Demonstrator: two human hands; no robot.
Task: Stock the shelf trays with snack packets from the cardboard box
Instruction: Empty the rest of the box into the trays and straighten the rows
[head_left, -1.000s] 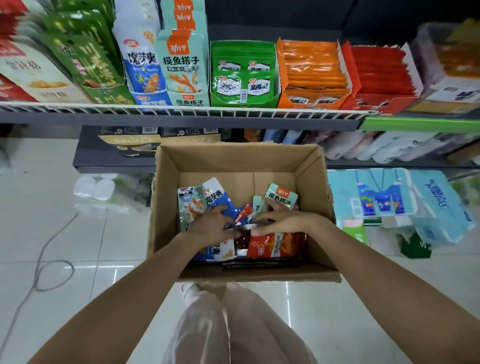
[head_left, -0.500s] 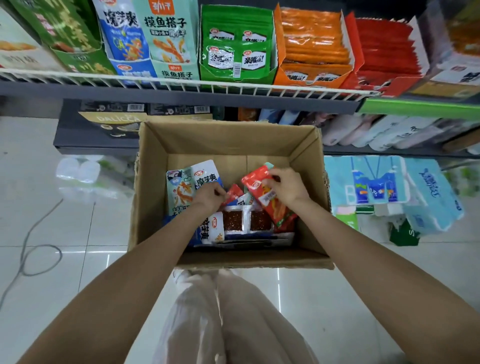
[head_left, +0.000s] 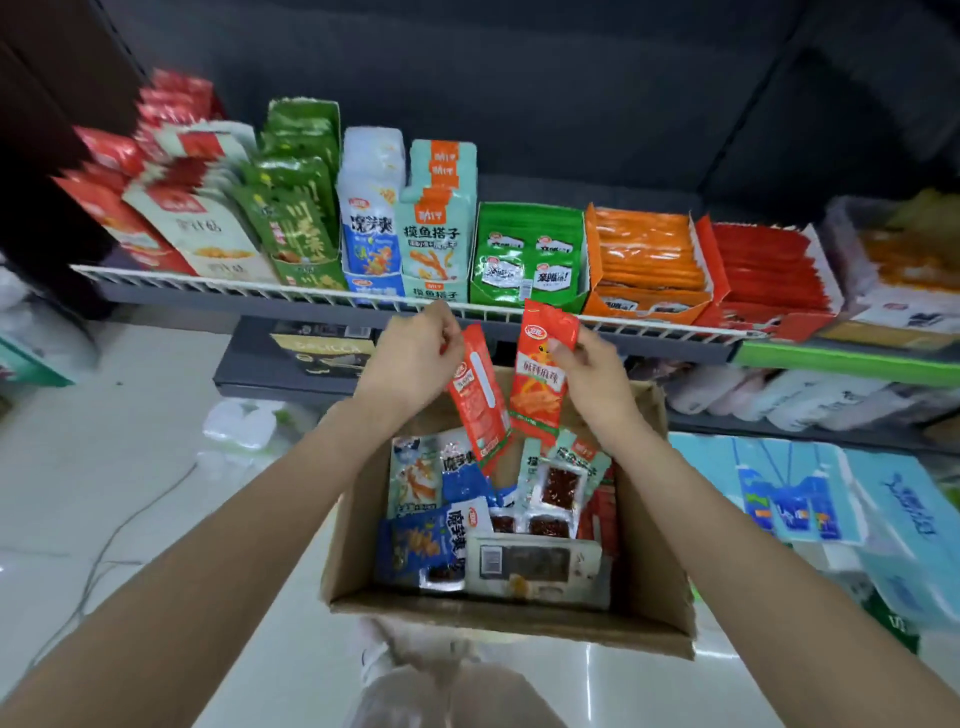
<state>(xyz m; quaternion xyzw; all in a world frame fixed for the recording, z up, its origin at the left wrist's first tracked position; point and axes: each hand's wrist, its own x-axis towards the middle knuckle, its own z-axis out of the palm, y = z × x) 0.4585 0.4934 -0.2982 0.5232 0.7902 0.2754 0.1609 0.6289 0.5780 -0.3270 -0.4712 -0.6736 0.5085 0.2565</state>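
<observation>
**2 red packets held above the cardboard box**

2 hands are raised over the open cardboard box (head_left: 644, 597), each pinching 1 glossy red snack packet by its upper end. The left hand (head_left: 413, 358) holds the left red packet (head_left: 480, 400) between thumb and fingertips; its long axis runs near vertical, tilted so the bottom end leans right, down toward the box interior. The right hand (head_left: 592, 371) grips the right red packet (head_left: 543, 374) at its right edge; this one stands nearly upright, printed face to the camera, top edge reaching in front of the wire rail (head_left: 260, 288). The 2 packets hang just beside each other, their lower ends close above the box.

The box is plain brown corrugated board, rectangular, flaps open. Inside lies a loose jumble of flat foil-like sachets: blue ones (head_left: 431, 540) at its left side, pale teal ones (head_left: 576, 457) at its right, and several with clear windows showing dark red contents (head_left: 558, 486). An exact count is not possible, since they overlap.

Beyond the box, the shelf carries a row of open display trays: a green tray (head_left: 527, 254), an orange tray (head_left: 647, 260) and a red tray (head_left: 763, 275), each packed with slim packets lying stacked. Left of the green tray stand upright teal (head_left: 439, 228) and blue-white (head_left: 370, 218) bags.
</observation>
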